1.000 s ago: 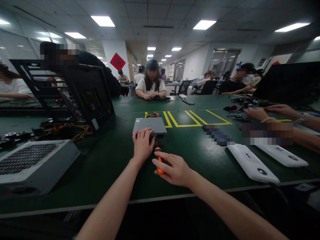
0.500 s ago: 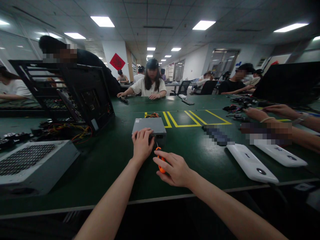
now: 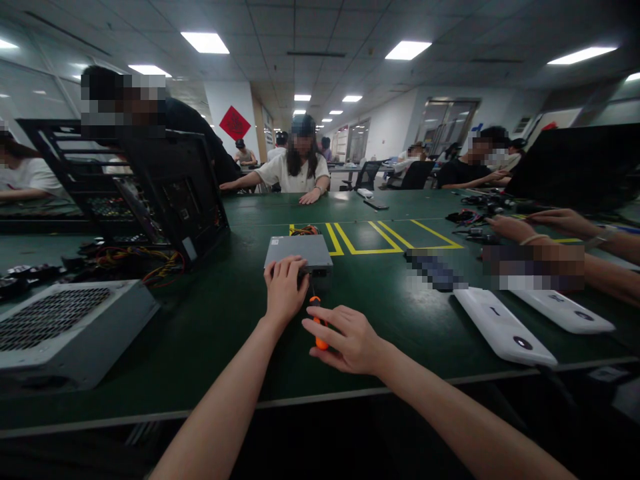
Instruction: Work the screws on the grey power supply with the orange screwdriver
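Observation:
A grey computer power supply (image 3: 297, 250) lies on the green table in front of me, its cables bunched at the far side. My left hand (image 3: 285, 288) rests over its near left corner, fingers on the top and thumb along the near face, gripping it. In my right hand (image 3: 345, 339) is a screwdriver (image 3: 321, 337) with an orange and black handle, held between thumb and fingers. Its shaft points away from me at the near face of the power supply, by the socket. Whether the tip touches a screw is too small to tell.
To the left stand an open black computer case (image 3: 175, 193) and a larger grey power supply (image 3: 110, 333). White devices (image 3: 500, 327) lie at right, near another person's hands (image 3: 515, 228). Yellow tape (image 3: 370, 252) marks the table (image 3: 210, 347). A person (image 3: 300, 167) sits opposite.
The screwdriver handle and my right fingers have shifted slightly toward me and left. My left hand and the power supply stay put. The person opposite has reached further toward the computer case.

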The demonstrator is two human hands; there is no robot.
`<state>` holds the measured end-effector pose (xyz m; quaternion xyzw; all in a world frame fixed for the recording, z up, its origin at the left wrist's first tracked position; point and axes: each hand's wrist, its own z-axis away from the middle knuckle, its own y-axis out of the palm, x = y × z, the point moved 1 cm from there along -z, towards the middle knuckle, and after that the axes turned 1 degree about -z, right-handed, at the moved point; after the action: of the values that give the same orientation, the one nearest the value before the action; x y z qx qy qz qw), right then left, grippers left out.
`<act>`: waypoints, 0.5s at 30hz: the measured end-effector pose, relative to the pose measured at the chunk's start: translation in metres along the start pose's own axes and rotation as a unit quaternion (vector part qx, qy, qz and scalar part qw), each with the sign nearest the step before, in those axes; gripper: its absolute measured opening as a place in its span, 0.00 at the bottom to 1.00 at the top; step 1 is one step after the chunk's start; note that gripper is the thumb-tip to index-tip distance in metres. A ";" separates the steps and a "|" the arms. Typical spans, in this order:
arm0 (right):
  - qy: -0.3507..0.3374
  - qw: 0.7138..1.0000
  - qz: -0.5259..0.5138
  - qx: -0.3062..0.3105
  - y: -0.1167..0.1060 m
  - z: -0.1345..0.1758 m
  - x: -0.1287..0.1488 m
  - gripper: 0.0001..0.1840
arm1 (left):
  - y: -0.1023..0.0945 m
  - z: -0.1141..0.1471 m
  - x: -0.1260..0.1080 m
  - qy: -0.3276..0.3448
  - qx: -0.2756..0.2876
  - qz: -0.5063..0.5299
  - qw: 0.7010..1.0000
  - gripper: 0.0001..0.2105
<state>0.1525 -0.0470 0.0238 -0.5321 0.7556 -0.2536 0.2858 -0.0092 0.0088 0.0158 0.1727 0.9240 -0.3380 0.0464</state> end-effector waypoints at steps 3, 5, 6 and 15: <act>0.022 0.999 -0.014 -0.036 0.002 0.003 -0.002 0.20 | 0.001 0.000 0.000 0.000 0.000 -0.002 1.000 0.13; 0.049 0.997 -0.037 -0.053 0.004 0.005 -0.004 0.22 | 0.001 0.000 0.000 -0.001 -0.003 -0.003 1.000 0.13; 0.056 0.996 -0.050 -0.052 0.004 0.005 -0.004 0.22 | 0.001 0.000 0.000 -0.002 -0.004 -0.003 1.000 0.13; 0.031 0.999 -0.020 -0.033 -0.001 0.002 -0.002 0.20 | 0.000 0.000 -0.001 -0.003 0.001 -0.001 1.000 0.13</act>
<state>0.1552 -0.0457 0.0228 -0.5479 0.7616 -0.2502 0.2392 -0.0086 0.0083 0.0162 0.1710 0.9235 -0.3399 0.0484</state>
